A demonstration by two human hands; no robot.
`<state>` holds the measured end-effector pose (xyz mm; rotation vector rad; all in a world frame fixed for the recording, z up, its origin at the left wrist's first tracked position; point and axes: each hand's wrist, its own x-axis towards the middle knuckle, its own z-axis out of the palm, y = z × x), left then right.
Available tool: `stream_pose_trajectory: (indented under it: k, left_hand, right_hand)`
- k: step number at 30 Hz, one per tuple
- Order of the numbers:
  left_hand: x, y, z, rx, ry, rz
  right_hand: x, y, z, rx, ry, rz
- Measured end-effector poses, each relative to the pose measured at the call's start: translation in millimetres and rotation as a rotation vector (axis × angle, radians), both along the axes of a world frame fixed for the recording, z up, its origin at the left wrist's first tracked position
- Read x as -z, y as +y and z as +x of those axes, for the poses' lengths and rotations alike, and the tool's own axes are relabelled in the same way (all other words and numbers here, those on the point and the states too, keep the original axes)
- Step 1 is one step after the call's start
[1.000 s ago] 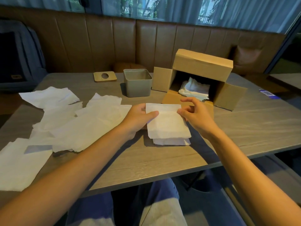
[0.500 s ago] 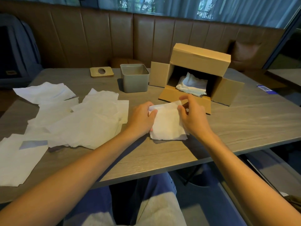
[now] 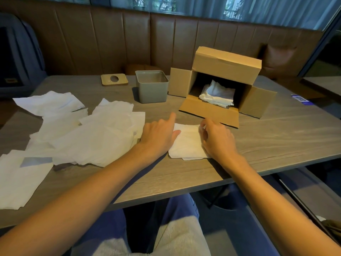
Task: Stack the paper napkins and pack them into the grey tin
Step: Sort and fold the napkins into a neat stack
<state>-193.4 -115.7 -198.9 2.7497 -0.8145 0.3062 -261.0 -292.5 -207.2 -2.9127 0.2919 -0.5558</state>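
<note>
Task status: early. The grey tin (image 3: 151,86) stands open, and no napkin shows inside it. One small napkin stack (image 3: 186,143) lies flat on the table (image 3: 276,137), well in front of the tin on the person's side and slightly to its right. The loose napkins (image 3: 88,137) are spread unstacked in front of the tin and to its left. Further napkins (image 3: 217,96) sit in the cardboard box (image 3: 227,65) just right of the tin. Judged outstanding: gathering the loose sheets, completing the stack, packing it. The left hand (image 3: 158,133) rests at the stack's left edge, thumb pressed on the paper, index finger extended toward the tin. The right hand (image 3: 215,137) covers the stack's right edge, fingers curled, apparently pinching the top sheet's far corner.
</note>
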Motion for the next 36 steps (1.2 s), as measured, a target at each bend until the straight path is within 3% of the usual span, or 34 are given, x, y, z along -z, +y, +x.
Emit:
stream_pose_trajectory:
  k: [3, 6, 11, 16, 21, 23, 27, 31, 36]
  left_hand:
    - [-2.7, -0.9, -2.9, 0.069, -0.034, -0.07]
    - [0.9, -2.6, -9.7, 0.246, -0.021, -0.015]
    - [15.9, 4.5, -16.0, 0.309, 0.131, 0.22]
    - [7.8, 20.0, -15.0, 0.296, 0.215, 0.341]
    - [-2.8, 27.3, -14.5, 0.282, 0.293, 0.302]
    - [-10.8, 32.4, -11.4, 0.262, 0.319, 0.213]
    - [-29.2, 67.6, 0.0, 0.161, 0.19, 0.064]
    - [-36.8, 124.5, 14.3, -0.054, 0.186, 0.08]
    - [-26.9, 180.6, 23.6, -0.175, 0.319, 0.106]
  right_hand:
    - [2.9, -4.6, 1.5, 0.013, -0.081, -0.01]
    - [3.3, -5.1, 2.7, -0.164, -0.155, 0.005]
    - [6.4, 6.4, -4.7, -0.432, 0.013, -0.018]
    - [5.6, -7.2, -13.5, -0.275, 0.141, -0.137]
    - [-6.8, -5.4, -12.7, -0.175, 0.176, -0.165]
    - [-17.4, 8.7, -5.8, -0.186, 0.125, -0.108]
    - [-34.3, 58.8, 16.9, -0.385, 0.065, 0.073]
    - [-33.8, 118.3, 50.0, -0.529, 0.175, 0.227]
    - [-22.6, 168.7, 80.6, -0.442, 0.339, 0.262]
